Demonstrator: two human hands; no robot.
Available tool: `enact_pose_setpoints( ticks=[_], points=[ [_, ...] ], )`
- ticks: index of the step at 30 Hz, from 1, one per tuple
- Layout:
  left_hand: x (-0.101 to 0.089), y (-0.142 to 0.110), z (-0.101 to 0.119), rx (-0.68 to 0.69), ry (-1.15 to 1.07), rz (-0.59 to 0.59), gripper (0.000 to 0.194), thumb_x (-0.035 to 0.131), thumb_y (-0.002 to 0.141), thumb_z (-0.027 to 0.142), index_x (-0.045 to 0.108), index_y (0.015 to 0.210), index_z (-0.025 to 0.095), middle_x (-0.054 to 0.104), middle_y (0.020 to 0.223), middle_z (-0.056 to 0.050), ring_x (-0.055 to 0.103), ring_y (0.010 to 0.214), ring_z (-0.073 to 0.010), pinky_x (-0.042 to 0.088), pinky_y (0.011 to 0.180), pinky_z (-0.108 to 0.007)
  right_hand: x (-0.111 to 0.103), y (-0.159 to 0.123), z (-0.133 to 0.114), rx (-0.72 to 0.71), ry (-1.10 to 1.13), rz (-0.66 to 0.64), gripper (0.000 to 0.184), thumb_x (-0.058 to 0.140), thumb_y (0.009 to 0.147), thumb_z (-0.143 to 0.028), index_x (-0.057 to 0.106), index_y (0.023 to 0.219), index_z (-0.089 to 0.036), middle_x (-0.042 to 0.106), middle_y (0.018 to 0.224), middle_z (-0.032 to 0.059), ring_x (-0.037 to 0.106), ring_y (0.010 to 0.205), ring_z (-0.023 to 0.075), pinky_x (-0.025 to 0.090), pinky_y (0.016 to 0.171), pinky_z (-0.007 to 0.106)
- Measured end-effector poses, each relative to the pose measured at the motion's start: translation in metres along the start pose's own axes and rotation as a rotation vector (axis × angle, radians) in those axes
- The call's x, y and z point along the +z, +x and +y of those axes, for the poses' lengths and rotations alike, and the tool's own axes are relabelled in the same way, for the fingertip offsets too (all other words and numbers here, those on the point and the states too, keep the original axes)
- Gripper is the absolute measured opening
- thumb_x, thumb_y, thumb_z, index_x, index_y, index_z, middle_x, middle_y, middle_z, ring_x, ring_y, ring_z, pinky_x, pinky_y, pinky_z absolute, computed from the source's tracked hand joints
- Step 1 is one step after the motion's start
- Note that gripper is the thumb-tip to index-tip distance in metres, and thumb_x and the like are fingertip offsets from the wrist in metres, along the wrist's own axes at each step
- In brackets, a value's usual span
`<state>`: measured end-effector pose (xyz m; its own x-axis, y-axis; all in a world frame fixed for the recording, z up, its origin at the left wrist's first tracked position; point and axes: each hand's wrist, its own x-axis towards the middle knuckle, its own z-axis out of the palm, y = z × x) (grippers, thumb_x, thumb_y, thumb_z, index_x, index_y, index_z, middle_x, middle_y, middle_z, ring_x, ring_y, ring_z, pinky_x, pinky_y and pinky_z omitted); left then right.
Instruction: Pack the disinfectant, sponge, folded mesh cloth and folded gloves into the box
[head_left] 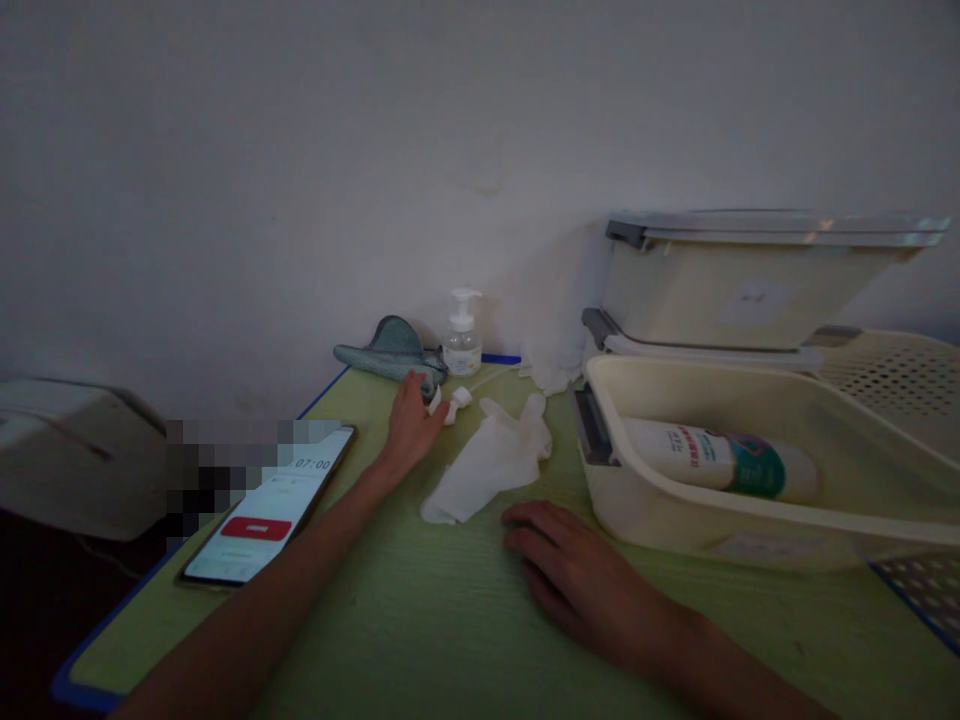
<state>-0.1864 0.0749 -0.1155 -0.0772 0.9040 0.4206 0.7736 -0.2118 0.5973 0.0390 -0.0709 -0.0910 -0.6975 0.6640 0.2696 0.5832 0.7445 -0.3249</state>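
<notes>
Near the centre of the frame, the left hand [411, 428] covers part of a small white item [459, 398], so whether the fingers grip it cannot be told. Both forearms [292, 580] are cut by the lower edge. The upper left of the phone [274, 505] is blurred into squares. In the right part, the cream basket [675, 522] hides the underside of a white bottle [712, 460]; its smaller print is unreadable. At the left edge, a pale box [67, 460] is cut off.

L hand [411, 425] nr wht pc [459, 401] | R hand [562, 570] on tbl [420, 620] | btl [716, 461] in bin [660, 525]
</notes>
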Motion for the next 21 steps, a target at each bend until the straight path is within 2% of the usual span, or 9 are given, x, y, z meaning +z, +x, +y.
enact_pose_setpoints(
  ticks=[2,4,7,9,11,13,16,19,21],
  points=[
    [-0.001,0.015,-0.001,0.008,0.0,0.01,0.041,0.05,0.085,0.022,0.044,0.124,0.018,0.046,0.135,-0.014,0.042,0.127,-0.0265,0.039,0.1,-0.043,-0.001,0.001,0.0,-0.005,0.001,-0.003,0.021,0.044,0.084,-0.008,0.057,0.098,-0.016,0.059,0.11,0.0103,0.054,0.101,0.0207,0.046,0.088,0.038],
    [0.001,0.031,-0.002,0.021,0.009,-0.016,0.033,0.051,0.087,0.023,0.05,0.12,0.019,0.053,0.127,-0.011,0.051,0.117,-0.0251,0.044,0.094,-0.042,-0.001,0.002,0.0,-0.007,0.004,-0.008,0.02,0.043,0.084,-0.008,0.057,0.097,-0.016,0.059,0.109,0.0106,0.054,0.1,0.0209,0.047,0.088,0.038],
    [0.008,0.047,-0.003,0.022,0.052,-0.087,0.03,0.055,0.089,0.031,0.054,0.115,0.015,0.057,0.116,-0.009,0.059,0.099,-0.0214,0.05,0.084,-0.042,-0.002,0.003,0.001,-0.006,0.014,-0.022,0.02,0.044,0.084,-0.008,0.057,0.098,-0.015,0.058,0.109,0.0108,0.053,0.101,0.021,0.046,0.088,0.037],
    [0.009,0.052,-0.002,0.011,0.097,-0.122,0.031,0.055,0.089,0.032,0.054,0.114,0.014,0.058,0.113,-0.008,0.06,0.095,-0.0198,0.051,0.081,-0.041,-0.003,0.002,0.001,-0.007,0.019,-0.026,0.02,0.045,0.084,-0.008,0.056,0.099,-0.014,0.058,0.109,0.0106,0.053,0.101,0.0208,0.046,0.088,0.036],
    [0.006,0.05,0.002,0.007,0.145,-0.127,0.029,0.057,0.088,0.029,0.054,0.112,0.014,0.057,0.113,-0.009,0.058,0.098,-0.0215,0.05,0.083,-0.042,-0.003,0.002,0.001,-0.005,0.022,-0.029,0.019,0.045,0.085,-0.008,0.056,0.098,-0.015,0.058,0.109,0.0104,0.053,0.1,0.0202,0.046,0.088,0.035],
    [-0.001,0.044,0.011,0.026,0.19,-0.106,0.03,0.058,0.084,0.02,0.053,0.112,0.013,0.053,0.116,-0.013,0.054,0.107,-0.0272,0.046,0.088,-0.048,-0.004,0.001,0.001,-0.003,0.028,-0.031,0.017,0.044,0.086,-0.01,0.055,0.098,-0.016,0.058,0.109,0.0101,0.053,0.1,0.0196,0.046,0.088,0.035],
    [-0.012,0.034,0.034,0.143,0.223,-0.105,0.039,0.054,0.079,0.011,0.049,0.117,0.012,0.044,0.124,-0.018,0.042,0.12,-0.0338,0.039,0.095,-0.053,-0.004,0.001,0.001,-0.013,0.032,-0.035,0.017,0.043,0.087,-0.012,0.055,0.098,-0.016,0.057,0.11,0.0101,0.053,0.1,0.0198,0.045,0.087,0.035],
    [-0.011,0.028,0.063,0.354,0.199,-0.212,0.037,0.054,0.078,0.012,0.051,0.116,0.014,0.046,0.125,-0.014,0.042,0.122,-0.028,0.036,0.102,-0.043,-0.004,0.001,0.002,-0.014,0.024,-0.043,0.017,0.043,0.087,-0.012,0.055,0.099,-0.015,0.057,0.11,0.0104,0.052,0.1,0.0202,0.045,0.087,0.035],
    [0.001,0.029,0.079,0.461,0.17,-0.303,0.029,0.055,0.079,0.014,0.055,0.109,0.015,0.052,0.118,-0.011,0.048,0.116,-0.0237,0.037,0.101,-0.037,-0.004,0.001,0.002,-0.011,0.021,-0.045,0.016,0.044,0.087,-0.012,0.055,0.099,-0.015,0.057,0.109,0.0105,0.052,0.099,0.02,0.045,0.087,0.034]
  ],
)
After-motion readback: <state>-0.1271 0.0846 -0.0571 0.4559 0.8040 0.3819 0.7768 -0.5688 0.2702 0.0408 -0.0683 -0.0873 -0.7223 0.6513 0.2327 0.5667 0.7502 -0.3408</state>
